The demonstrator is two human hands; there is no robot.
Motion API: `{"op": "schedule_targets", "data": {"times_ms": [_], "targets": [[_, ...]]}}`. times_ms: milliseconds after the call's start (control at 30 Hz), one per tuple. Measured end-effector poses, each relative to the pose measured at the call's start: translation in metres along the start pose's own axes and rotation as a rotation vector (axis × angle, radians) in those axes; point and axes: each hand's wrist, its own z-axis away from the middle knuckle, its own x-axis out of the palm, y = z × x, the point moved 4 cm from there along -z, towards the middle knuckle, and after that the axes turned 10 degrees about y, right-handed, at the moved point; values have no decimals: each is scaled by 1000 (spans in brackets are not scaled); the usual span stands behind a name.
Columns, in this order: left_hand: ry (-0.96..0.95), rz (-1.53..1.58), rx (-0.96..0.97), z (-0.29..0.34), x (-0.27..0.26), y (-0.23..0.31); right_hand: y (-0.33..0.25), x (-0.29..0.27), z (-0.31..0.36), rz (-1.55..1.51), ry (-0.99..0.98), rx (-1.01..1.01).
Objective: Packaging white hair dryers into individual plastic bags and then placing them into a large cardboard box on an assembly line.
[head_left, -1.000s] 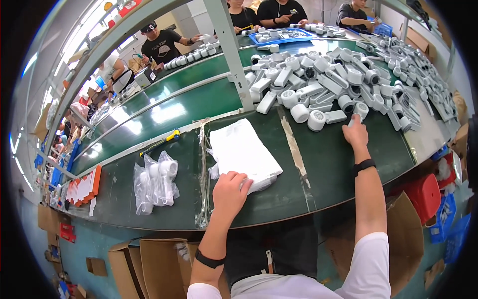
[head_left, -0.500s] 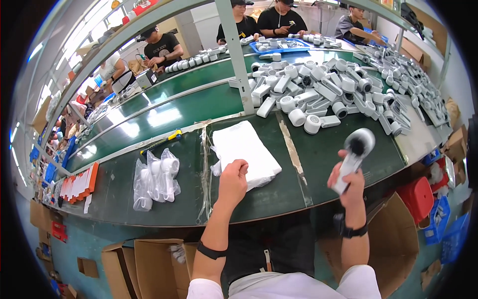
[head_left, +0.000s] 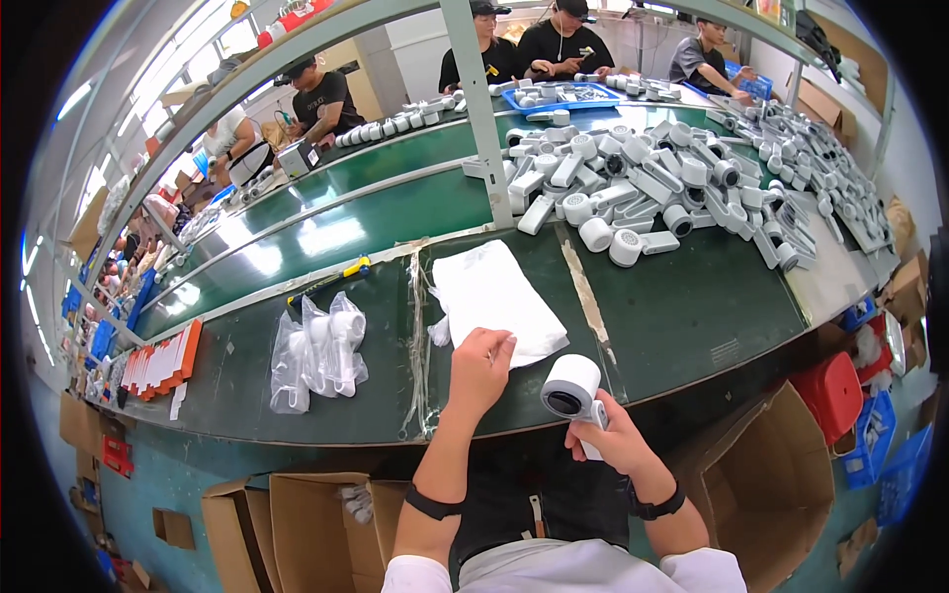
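My right hand (head_left: pixel 615 435) is wrapped round the handle of a white handheld device (head_left: pixel 571 383). The device has a thick round head with a dark circular opening, and it is held near the table's front edge. My left hand (head_left: pixel 482 368) is closed in a pinch over the near part of a stack of thin white plastic bags (head_left: pixel 499 296). Whether a bag edge is between its fingertips cannot be made out. Left of the stack lie several bagged devices (head_left: pixel 318 351) of the same kind, in clear plastic.
A large heap of loose white devices (head_left: pixel 633 188) covers the back right. A yellow-and-black tool (head_left: pixel 331 280) and orange-and-white cards (head_left: pixel 163 366) lie to the left. Open cardboard boxes (head_left: pixel 766 479) stand below the table's edge. Co-workers (head_left: pixel 568 44) sit across the green conveyor (head_left: pixel 326 222).
My right hand has brought the device left and nearer to me, turning its head to face me. My left hand has shifted slightly right and down, still over the bag stack.
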Motion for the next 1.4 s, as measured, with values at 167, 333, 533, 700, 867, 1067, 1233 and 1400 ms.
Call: {"op": "schedule_targets", "data": {"times_ms": [167,333,533,700,867,1067,1233,1400], "targets": [[-25,445,-366,0,0,15,8,-3,1,-14,49,-39],[-56,187,-307,8,0,14,8,-9,9,160,-24,-15],[-28,259,-301,3,1,12,-7,3,13,252,-145,-125],[-57,91,-237,-6,-6,5,-7,8,10,270,-132,-98],[-148,405,-274,-6,-8,30,-7,2,9,227,-69,-66],[-219,342,-316,3,1,23,-15,6,6,274,-97,-128],[-261,389,-392,5,-5,26,-30,14,2,365,-129,-107],[-301,451,-411,9,-16,19,-32,14,-16,523,-178,-161]]}}
